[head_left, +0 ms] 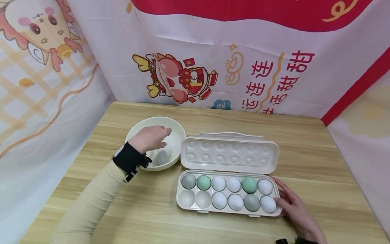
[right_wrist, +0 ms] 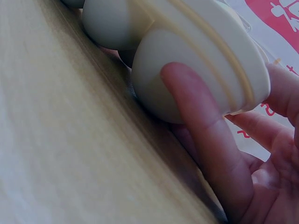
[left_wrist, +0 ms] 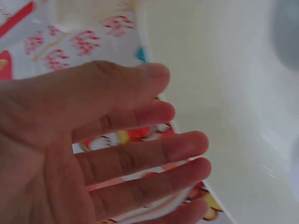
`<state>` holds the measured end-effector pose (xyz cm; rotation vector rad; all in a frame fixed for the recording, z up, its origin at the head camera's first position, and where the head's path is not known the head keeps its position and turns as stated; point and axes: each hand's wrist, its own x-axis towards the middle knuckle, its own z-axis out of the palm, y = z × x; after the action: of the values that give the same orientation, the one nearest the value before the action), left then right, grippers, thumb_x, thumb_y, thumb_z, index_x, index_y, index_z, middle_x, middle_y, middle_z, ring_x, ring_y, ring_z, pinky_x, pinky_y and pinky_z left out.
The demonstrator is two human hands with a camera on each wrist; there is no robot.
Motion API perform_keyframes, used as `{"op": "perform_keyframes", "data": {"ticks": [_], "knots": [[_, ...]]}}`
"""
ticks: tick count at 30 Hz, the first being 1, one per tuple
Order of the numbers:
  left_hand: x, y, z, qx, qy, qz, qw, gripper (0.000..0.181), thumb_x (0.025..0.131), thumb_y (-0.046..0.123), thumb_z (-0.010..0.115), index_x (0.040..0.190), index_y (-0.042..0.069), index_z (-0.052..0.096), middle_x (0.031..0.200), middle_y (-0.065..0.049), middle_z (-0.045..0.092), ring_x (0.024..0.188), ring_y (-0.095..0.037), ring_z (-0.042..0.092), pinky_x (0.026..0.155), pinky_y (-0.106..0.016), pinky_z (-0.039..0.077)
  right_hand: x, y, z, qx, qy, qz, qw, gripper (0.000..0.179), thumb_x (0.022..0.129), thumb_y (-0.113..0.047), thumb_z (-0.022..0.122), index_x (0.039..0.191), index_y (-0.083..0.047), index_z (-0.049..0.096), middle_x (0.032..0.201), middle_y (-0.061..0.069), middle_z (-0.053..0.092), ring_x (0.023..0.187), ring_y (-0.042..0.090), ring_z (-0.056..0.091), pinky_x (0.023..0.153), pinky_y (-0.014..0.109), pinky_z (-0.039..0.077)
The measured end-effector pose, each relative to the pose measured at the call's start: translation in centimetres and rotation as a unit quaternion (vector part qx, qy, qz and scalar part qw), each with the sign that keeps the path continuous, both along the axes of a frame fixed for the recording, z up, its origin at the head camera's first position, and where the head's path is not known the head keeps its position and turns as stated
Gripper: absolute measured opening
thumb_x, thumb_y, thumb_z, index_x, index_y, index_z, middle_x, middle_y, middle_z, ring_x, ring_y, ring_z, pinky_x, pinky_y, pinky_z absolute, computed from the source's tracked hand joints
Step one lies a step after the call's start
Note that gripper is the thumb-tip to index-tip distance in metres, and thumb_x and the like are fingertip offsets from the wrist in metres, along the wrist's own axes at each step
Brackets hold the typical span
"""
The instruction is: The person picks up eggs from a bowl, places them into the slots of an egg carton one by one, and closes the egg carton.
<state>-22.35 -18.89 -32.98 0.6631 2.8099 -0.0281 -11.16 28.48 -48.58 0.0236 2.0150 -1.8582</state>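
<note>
Over the cream bowl point(head_left: 177, 135) hovers my left hand point(head_left: 151, 138), fingers extended and apart, with nothing held between them. Below it a grey egg point(head_left: 161, 158) lies in the bowl; in the left wrist view part of a grey egg point(left_wrist: 287, 35) shows at the upper right. My right hand point(head_left: 294, 206) grips the right end of the egg box point(head_left: 210, 211), digits at its side and bottom. White, green and grey eggs, such as a green egg point(head_left: 203, 182) and a white egg point(head_left: 219, 200), sit in its two rows. Both leftmost front wells point(head_left: 187, 198) show bare.
The box's hinged lid point(head_left: 230, 166) lies folded back behind the eggs, close beside the bowl. All stand on a wooden table point(head_left: 146, 210). Printed cloth point(head_left: 201, 37) hangs along the table's back edge and both sides.
</note>
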Motion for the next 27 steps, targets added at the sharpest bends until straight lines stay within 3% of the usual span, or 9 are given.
{"op": "perform_keyframes", "data": {"ticks": [6, 10, 14, 19, 22, 27], "knots": [[-2.7, -2.7, -1.1, 0.011, -0.058, 0.007, 0.9982, 0.03, 0.087, 0.008, 0.067, 0.114, -0.004, 0.059, 0.106, -0.02, 0.064, 0.091, -0.028, 0.06, 0.08, -0.041, 0.049, 0.0, 0.1, -0.1, -0.021, 0.011, 0.007, 0.9997, 0.068, 0.095, -0.005, 0.057, 0.153, -0.019, 0.026, 0.121, 0.012, 0.058, 0.093, 0.027, 0.065, 0.067, 0.042, 0.055], [-3.6, -4.0, -1.5, 0.034, -0.083, 0.007, 0.9959, 0.029, 0.087, 0.008, 0.066, 0.111, -0.005, 0.058, 0.094, -0.016, 0.063, 0.081, -0.025, 0.056, 0.075, -0.038, 0.046, 0.1, 0.2, -0.2, -0.041, 0.016, 0.013, 0.999, 0.068, 0.095, -0.005, 0.056, 0.154, -0.019, 0.025, 0.118, 0.007, 0.061, 0.092, 0.029, 0.065, 0.067, 0.043, 0.055], [-3.9, -5.1, -1.7, 0.034, -0.119, 0.024, 0.992, 0.032, 0.084, 0.011, 0.068, 0.111, -0.005, 0.058, 0.085, -0.009, 0.057, 0.076, -0.023, 0.052, 0.071, -0.035, 0.043, 0.1, 0.3, -0.3, -0.036, 0.011, 0.008, 0.9993, 0.068, 0.095, -0.004, 0.056, 0.154, -0.019, 0.025, 0.12, 0.01, 0.059, 0.093, 0.029, 0.065, 0.068, 0.044, 0.055], [-4.0, -5.9, -2.3, 0.012, -0.153, 0.049, 0.9869, 0.039, 0.078, 0.015, 0.073, 0.11, -0.001, 0.057, 0.096, -0.013, 0.06, 0.084, -0.025, 0.053, 0.076, -0.035, 0.042, 0.0, 0.4, -0.3, -0.036, 0.012, 0.014, 0.9992, 0.068, 0.095, -0.006, 0.056, 0.154, -0.019, 0.025, 0.121, 0.012, 0.058, 0.094, 0.028, 0.065, 0.068, 0.044, 0.055], [-4.0, -5.7, -2.4, 0.003, -0.171, 0.06, 0.9835, 0.041, 0.076, 0.016, 0.075, 0.11, 0.001, 0.057, 0.098, -0.012, 0.061, 0.087, -0.025, 0.053, 0.077, -0.035, 0.042, -0.1, 0.5, -0.3, -0.047, 0.018, 0.021, 0.9985, 0.068, 0.096, -0.005, 0.055, 0.154, -0.018, 0.024, 0.12, 0.009, 0.059, 0.094, 0.028, 0.064, 0.068, 0.043, 0.055], [-4.5, -4.8, -2.4, -0.016, -0.184, 0.057, 0.9811, 0.036, 0.073, 0.009, 0.076, 0.104, 0.004, 0.059, 0.085, -0.006, 0.055, 0.078, -0.022, 0.05, 0.068, -0.03, 0.039, 0.0, 0.5, -0.3, -0.037, 0.015, 0.015, 0.9991, 0.067, 0.095, -0.006, 0.056, 0.154, -0.019, 0.025, 0.121, 0.01, 0.058, 0.094, 0.027, 0.064, 0.067, 0.043, 0.055]]}}
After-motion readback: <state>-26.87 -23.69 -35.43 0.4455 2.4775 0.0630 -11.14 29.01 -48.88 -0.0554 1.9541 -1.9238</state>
